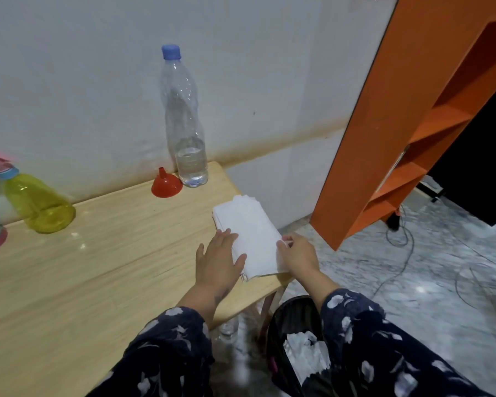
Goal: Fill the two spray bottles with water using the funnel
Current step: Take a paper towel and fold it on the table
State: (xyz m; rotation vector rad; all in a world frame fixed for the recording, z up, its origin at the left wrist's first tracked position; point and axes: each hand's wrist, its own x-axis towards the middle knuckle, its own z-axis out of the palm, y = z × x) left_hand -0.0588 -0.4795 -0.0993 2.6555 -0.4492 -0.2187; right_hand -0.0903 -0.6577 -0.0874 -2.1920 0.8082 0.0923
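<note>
Yellow spray bottle (39, 203), capped, far left of both hands; a second at the frame edge (barely visible). Red funnel (166, 184) lies inverted beside the nearly drained water bottle (185, 118), well beyond the grip. Left hand (219, 260) flat, open on the tissue stack (249, 239); right hand (297, 253) pinches a sheet. Filling appears finished; wiping likely remains.

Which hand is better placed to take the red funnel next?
Left. The left hand lies flat and free, on the funnel's side; the right hand pinches the tissue stack.
</note>
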